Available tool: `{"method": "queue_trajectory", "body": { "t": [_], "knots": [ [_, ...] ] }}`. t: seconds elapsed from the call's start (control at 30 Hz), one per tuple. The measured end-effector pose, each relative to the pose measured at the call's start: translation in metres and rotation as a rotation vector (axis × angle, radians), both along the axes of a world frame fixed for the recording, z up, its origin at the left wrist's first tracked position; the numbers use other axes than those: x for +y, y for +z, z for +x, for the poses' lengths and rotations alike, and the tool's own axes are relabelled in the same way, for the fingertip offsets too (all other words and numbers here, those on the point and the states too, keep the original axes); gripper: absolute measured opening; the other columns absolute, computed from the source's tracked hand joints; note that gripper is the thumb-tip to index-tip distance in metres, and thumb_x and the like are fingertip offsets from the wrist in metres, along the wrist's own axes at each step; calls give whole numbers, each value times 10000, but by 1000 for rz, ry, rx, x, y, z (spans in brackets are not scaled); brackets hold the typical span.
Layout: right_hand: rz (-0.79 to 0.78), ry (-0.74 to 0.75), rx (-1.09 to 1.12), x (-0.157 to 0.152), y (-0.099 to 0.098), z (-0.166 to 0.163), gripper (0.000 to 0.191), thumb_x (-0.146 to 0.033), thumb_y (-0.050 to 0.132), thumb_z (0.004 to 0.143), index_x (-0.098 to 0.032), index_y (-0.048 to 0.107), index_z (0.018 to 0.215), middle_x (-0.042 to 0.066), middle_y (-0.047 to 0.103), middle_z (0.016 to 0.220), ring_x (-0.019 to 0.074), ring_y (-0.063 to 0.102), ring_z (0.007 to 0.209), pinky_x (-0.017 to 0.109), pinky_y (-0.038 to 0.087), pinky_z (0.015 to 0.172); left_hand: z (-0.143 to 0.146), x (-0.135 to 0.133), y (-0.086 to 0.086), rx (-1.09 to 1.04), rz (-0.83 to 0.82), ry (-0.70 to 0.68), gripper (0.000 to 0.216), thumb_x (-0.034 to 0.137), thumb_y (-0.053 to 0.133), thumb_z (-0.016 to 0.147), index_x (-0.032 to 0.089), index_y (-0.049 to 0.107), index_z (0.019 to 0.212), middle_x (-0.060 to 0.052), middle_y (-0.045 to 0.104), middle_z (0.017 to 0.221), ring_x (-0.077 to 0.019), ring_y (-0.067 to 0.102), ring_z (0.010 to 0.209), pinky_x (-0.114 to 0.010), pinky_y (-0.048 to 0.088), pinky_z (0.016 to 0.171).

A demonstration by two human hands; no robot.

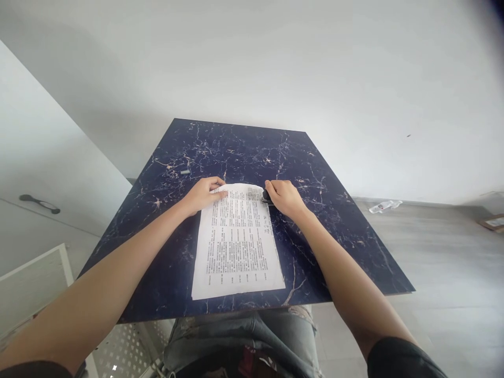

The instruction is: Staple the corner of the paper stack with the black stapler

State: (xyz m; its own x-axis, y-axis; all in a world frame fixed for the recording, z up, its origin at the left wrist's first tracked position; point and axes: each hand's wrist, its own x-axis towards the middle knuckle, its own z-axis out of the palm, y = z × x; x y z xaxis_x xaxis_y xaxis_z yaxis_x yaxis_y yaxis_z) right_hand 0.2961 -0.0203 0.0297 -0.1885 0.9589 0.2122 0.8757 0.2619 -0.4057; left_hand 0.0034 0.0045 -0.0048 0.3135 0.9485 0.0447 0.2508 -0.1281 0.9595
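Note:
Printed sheets of paper lie on the dark blue marbled table in front of me, with handwriting along their right side. My left hand grips their far left corner, thumb on top and fingers at the far edge. At the far right corner, my right hand is wrapped around a black stapler. The stapler's front end meets the paper's edge; most of its body is hidden by my fingers. Beyond my left hand lies a small grey strip, probably staples.
The marbled table stands close to a white wall. On the floor to the right are a crumpled clear plastic item and part of a cardboard box. A white perforated metal frame stands at lower left.

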Motion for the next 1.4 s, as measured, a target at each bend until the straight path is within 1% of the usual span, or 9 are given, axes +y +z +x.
{"method": "queue_trajectory", "body": {
  "t": [0.27, 0.43, 0.63, 0.8, 0.93, 1.03, 1.23, 1.33, 1.4],
  "knots": [
    [8, -64, -36, 7, -1, 20, 549, -415, 356, 1088, -219, 445, 584, 40, 542, 605, 158, 432, 563, 317, 244, 612, -33, 12, 8, 422, 231, 25, 266, 376, 771, 829, 235, 741, 1054, -140, 779, 1130, -383, 718, 1099, -482, 511, 913],
    [-4, -172, -50, 5, 3, 26, 557, -430, 367, 1075, -217, 475, 571, 48, 544, 611, 164, 435, 565, 308, 250, 607, -68, 9, 27, 804, 253, 28, 421, 420, 708, 868, 274, 708, 1263, -139, 764, 1170, -375, 724, 1010, -469, 515, 865],
    [-9, -139, 89, -18, 24, -29, 587, -417, 345, 1095, -203, 562, 593, 65, 635, 638, 167, 517, 576, 299, 294, 603, -89, -4, 51, 1053, 251, 1, 496, 450, 692, 857, 291, 667, 1326, -107, 737, 1283, -370, 693, 1109, -438, 507, 886],
    [-126, 55, 98, -41, 27, -129, 545, -385, 362, 1102, -178, 715, 743, 97, 739, 773, 185, 644, 675, 290, 377, 654, -116, 6, 48, 930, 329, 17, 385, 486, 778, 761, 275, 750, 1081, -91, 769, 1165, -349, 681, 1093, -402, 500, 900],
    [-135, 238, 75, -45, 19, -199, 565, -432, 347, 1105, -171, 777, 846, 143, 773, 887, 260, 718, 796, 340, 456, 708, -145, 15, 40, 649, 413, 303, 220, 462, 695, 829, 246, 731, 846, -93, 777, 884, -302, 701, 843, -374, 510, 804],
    [-146, 288, 75, -39, 14, -228, 572, -445, 339, 1105, -168, 794, 897, 167, 783, 958, 302, 735, 878, 377, 491, 753, -156, 19, 31, 542, 473, 459, 187, 409, 643, 854, 239, 707, 812, -80, 765, 803, -286, 699, 798, -354, 511, 782],
    [-128, 315, 104, -23, 15, -233, 561, -452, 365, 1111, -150, 774, 875, 159, 777, 950, 269, 715, 919, 351, 505, 815, -145, 25, 13, 531, 455, 452, 157, 371, 645, 838, 231, 706, 802, -84, 771, 819, -278, 706, 810, -351, 516, 824],
    [-62, 387, 228, -16, 20, -200, 450, -408, 446, 1099, -173, 762, 883, 104, 768, 913, 228, 698, 926, 336, 501, 861, -138, 26, 10, 480, 458, 450, 169, 375, 647, 858, 225, 722, 837, -82, 772, 843, -268, 697, 818, -351, 511, 835],
    [-131, 346, 368, -13, 20, -168, 332, -312, 499, 1067, -183, 771, 927, 60, 770, 908, 171, 683, 804, 308, 510, 809, -134, 25, 11, 434, 442, 444, 162, 362, 662, 860, 218, 733, 838, -76, 767, 837, -254, 683, 798, -346, 506, 828]
  ]
}}
